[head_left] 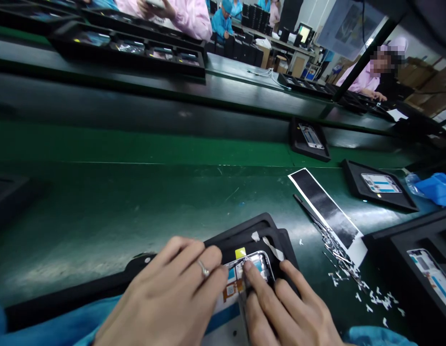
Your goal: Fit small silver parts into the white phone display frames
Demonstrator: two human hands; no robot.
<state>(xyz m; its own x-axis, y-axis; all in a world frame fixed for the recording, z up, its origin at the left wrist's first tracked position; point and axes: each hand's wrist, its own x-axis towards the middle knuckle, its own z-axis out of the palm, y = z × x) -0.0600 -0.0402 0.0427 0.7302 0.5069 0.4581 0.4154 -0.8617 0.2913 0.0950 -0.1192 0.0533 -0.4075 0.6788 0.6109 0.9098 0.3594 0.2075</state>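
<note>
Right grip (pixel 288 310) spread, I have one fingertip (pixel 247 265) set down at the upper end of a silver-rimmed phone frame with blue strips and an orange flex piece (pixel 228 305), while an outer finger reaches beyond its edge over the black foam tray (pixel 241 231) that the frame lies on. My left grip (pixel 172 290) is curled over the frame's left side, knuckles bunched; its tips are hidden, so I cannot tell whether they pinch anything. Good work here, I judge, takes a light, straight press from that one fingertip, since the exposed flex looks easy to crease. The left side seems to want a steady brace at the edge, not weight on the middle. Near the frame's upper end are a small yellow square label (pixel 241 253) and a pale, narrow strip (pixel 273 249); I would mind that neither catches under a finger. Scattered small white scraps (pixel 386 302) on the glossy green bench (pixel 100 202) are best kept off the frame.
</note>
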